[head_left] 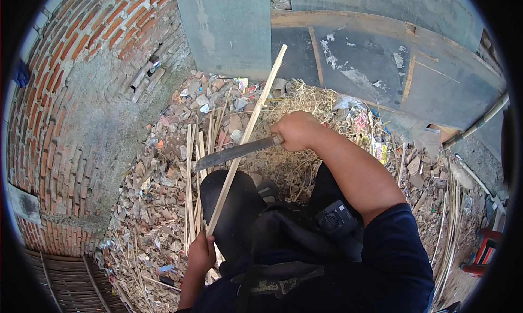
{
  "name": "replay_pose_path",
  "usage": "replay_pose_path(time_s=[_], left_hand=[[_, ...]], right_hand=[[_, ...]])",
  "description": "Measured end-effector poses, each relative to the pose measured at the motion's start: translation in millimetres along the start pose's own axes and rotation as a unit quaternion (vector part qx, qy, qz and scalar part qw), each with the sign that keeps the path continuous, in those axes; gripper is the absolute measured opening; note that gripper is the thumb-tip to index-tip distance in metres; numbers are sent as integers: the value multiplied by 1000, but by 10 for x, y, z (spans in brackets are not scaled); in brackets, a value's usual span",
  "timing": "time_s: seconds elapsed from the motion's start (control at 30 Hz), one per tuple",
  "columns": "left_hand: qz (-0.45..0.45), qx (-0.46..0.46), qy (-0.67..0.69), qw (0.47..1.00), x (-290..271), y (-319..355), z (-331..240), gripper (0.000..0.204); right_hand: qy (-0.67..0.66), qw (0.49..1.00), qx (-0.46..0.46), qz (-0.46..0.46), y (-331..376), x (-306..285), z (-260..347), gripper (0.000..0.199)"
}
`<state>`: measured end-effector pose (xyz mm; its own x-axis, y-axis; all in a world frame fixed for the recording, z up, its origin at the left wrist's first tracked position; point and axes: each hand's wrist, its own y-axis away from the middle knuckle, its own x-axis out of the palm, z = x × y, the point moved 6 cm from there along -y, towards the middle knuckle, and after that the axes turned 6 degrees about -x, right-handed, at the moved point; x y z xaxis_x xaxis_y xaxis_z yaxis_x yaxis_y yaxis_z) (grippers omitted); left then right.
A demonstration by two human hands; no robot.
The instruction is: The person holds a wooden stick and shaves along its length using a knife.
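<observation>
Now the left hand (201, 253) pinches a strip (249, 130) slanting forward-right, the right hand (298, 131) gripping a left-pointing knife (255, 146) across it.

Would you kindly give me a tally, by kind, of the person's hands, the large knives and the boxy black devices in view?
Hands: 2 (left hand, right hand)
Large knife: 1
Boxy black device: 1
Total: 4, leaving out the pale strips, which overlap too much to count
</observation>
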<state>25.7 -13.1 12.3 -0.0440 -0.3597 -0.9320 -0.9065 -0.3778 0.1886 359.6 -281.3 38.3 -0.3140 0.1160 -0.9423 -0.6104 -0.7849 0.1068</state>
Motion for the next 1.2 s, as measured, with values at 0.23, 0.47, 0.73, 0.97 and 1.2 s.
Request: replay_pose_path(time_s=[0.23,0.47,0.73,0.97,1.2], left_hand=[[-27,-17,-39,999,27,-42,-113,18],[-22,-12,-19,1000,52,-36,-74,18],[20,-39,114,992,47,59,85,36],[13,-48,153,987,182,117,217,43],[44,-75,139,986,242,103,351,45]], right_hand=[[-109,979,149,-87,3,76,-851,29],[-121,980,117,-103,82,-77,-611,29],[-1,1000,-22,-18,-38,28,-26,34],[-173,958,115,-200,17,-1,-932,20],[-164,963,132,-169,108,-67,-775,36]])
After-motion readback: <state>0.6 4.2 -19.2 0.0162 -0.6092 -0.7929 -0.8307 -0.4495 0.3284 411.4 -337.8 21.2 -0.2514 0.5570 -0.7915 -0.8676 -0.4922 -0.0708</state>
